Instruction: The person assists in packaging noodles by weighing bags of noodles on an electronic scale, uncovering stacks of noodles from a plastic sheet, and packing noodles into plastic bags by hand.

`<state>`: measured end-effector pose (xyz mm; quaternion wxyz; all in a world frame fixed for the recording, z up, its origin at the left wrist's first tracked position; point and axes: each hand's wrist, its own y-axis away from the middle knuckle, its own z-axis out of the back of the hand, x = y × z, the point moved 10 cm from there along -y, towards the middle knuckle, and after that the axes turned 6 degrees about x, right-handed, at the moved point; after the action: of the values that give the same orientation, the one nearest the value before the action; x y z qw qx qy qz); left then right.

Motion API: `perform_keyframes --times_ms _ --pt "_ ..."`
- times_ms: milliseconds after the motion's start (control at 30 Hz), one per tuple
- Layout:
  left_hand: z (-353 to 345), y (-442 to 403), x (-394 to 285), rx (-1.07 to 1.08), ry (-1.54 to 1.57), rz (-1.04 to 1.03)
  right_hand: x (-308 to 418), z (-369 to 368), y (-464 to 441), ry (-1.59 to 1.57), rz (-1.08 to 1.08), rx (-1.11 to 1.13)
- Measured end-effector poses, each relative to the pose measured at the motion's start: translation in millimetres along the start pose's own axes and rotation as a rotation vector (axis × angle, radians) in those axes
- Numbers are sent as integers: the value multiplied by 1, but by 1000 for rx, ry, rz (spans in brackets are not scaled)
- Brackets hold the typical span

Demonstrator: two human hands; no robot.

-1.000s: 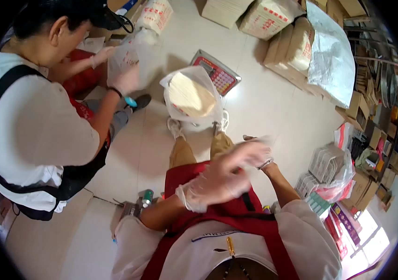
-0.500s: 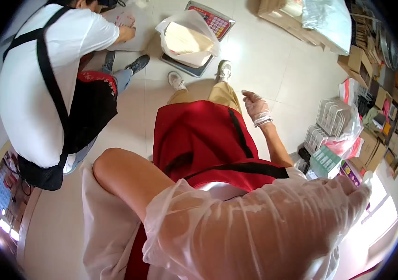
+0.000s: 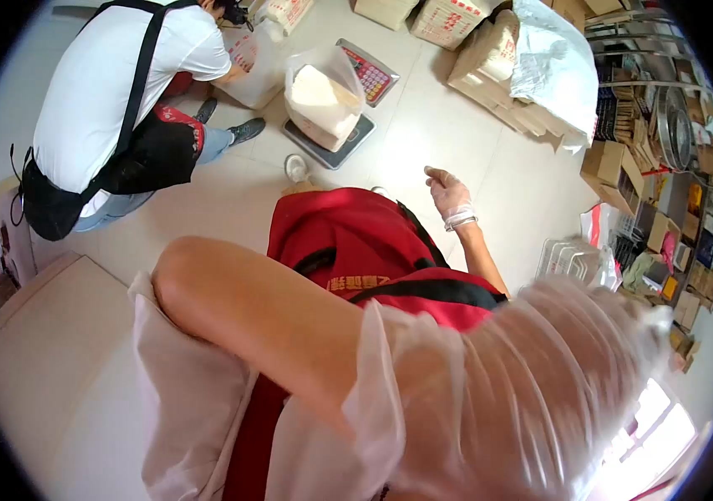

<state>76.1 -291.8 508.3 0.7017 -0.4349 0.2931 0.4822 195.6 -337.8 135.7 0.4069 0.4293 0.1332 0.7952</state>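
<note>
My left arm crosses the lower part of the view, very close to the camera. A loose clear plastic glove covers its forearm, and my left hand (image 3: 624,321) is a blur at the right; its fingers cannot be made out. My right hand (image 3: 450,194), in a thin clear glove with a band at the wrist, hangs over the floor beside my red apron (image 3: 335,230). Its fingers are loosely bent and apart, with nothing in them. Ahead, a translucent plastic bag (image 3: 310,121) with a pale block inside stands on a floor scale (image 3: 356,144) with a red keypad panel.
At the left a person in a white shirt (image 3: 106,83) and black apron bends over another plastic bag (image 3: 249,71). Stacked pale packages (image 3: 490,54) partly under a plastic sheet (image 3: 553,71) stand ahead right. Cardboard boxes (image 3: 611,171), a white wire basket (image 3: 565,260) and shelves line the right.
The view has shifted, showing more packages at the back. My gloved left arm still crosses close to the camera. My right hand keeps nearly the same pose. The other person remains bent over.
</note>
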Motion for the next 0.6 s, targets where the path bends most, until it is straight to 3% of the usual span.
perform_keyframes --times_ms 133,233,300,400,500,600 --pt "-24 -20 -13 42 -249 96 -78 55 25 -44 -17 -16" --pt "-19 12 -13 412 -513 400 -136 89 54 24 -104 -40" --pt "-5 41 -17 502 -632 571 -183 98 71 71 -160 -59" --pt "43 81 -37 198 -689 726 -265 90 76 -199 -278 44" --pt "97 136 -63 -290 -665 811 -252 94 100 -462 -465 69" --pt "136 207 -86 -832 -587 792 -243 95 92 -613 -384 61"
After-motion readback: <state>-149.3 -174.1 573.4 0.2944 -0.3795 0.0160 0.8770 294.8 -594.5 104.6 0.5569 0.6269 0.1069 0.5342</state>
